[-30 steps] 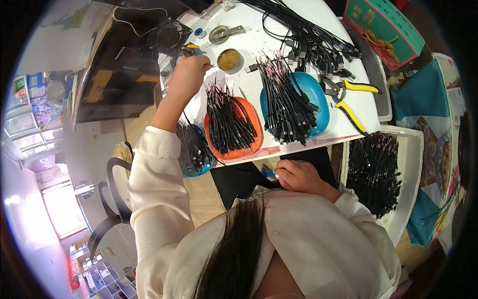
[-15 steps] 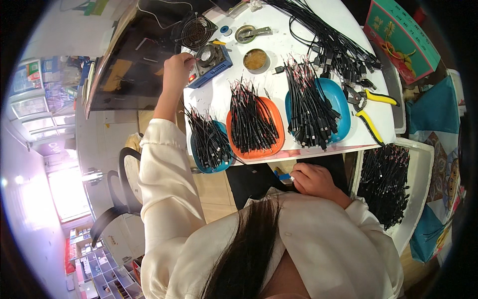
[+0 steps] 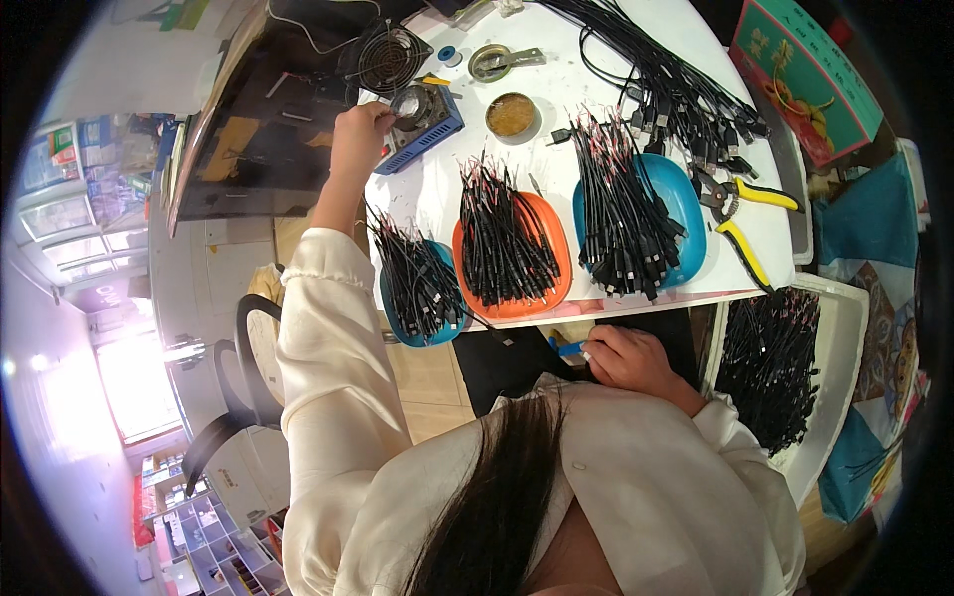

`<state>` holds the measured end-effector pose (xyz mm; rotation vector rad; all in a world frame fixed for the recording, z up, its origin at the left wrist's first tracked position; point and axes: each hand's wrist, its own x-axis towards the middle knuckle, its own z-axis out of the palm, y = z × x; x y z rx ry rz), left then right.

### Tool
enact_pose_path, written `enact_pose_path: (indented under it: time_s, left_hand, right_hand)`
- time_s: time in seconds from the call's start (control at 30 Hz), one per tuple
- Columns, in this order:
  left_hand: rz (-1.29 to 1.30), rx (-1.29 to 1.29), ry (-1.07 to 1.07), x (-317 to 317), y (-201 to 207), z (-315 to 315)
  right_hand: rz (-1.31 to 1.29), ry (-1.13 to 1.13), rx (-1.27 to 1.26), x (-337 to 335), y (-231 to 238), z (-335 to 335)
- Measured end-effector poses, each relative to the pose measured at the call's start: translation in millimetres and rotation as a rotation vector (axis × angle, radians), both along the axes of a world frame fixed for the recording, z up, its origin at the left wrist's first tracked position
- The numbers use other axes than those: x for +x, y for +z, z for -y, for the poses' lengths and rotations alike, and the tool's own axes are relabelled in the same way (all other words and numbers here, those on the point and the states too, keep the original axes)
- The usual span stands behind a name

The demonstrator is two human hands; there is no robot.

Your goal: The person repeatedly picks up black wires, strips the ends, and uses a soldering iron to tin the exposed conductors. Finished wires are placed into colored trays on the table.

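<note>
Hand, left (image 3: 360, 137): fingertips together beside blue box-shaped metal device (image 3: 429, 141); any grasp unclear.
Hand, right (image 3: 628, 358): fingers closed on slim blue object (image 3: 568, 348).

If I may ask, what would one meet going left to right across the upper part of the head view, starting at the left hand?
Left hand → blue-sided device → round tin → long black cables → green fruit-pictured carton

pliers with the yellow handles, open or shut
Open: the pliers lie on the table with the two yellow handles spread well apart.
</note>
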<state>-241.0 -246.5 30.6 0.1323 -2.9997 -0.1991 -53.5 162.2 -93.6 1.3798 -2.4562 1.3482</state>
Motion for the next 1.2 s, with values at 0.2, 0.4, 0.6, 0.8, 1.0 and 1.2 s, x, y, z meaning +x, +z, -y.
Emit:
enact_pose_path:
  time_s: [0.2, 0.4, 0.6, 0.8, 1.0, 1.2]
  left_hand:
    - [-0.070, -0.034, -0.081, 0.3, -0.5, -2.6]
    - [0.015, -0.024, -0.045, -5.3, 1.1, -1.9]
    - [0.025, 0.018, 0.014, -4.6, -0.9, -2.1]
    - [-0.135, 0.120, -0.035, 23.7, 29.1, -32.6]
    - [-0.412, 0.351, -0.117, 122.8, 82.0, -111.6]
    - [-0.530, 0.697, -0.251, 211.2, 101.4, -176.8]
  right_hand:
    - [0.006, 0.005, 0.009, -0.9, 1.6, -1.0]
    - [0.004, 0.002, 0.010, -0.9, 2.3, -1.7]
    - [0.013, -0.004, -0.004, -0.2, 1.8, -1.9]
    - [-0.008, -0.014, -0.005, 2.3, 5.1, -4.3]
    - [0.275, 0.008, -0.072, 5.2, 32.8, -5.4]
    - [0.228, 0.020, -0.334, 0.2, 102.6, 13.9]
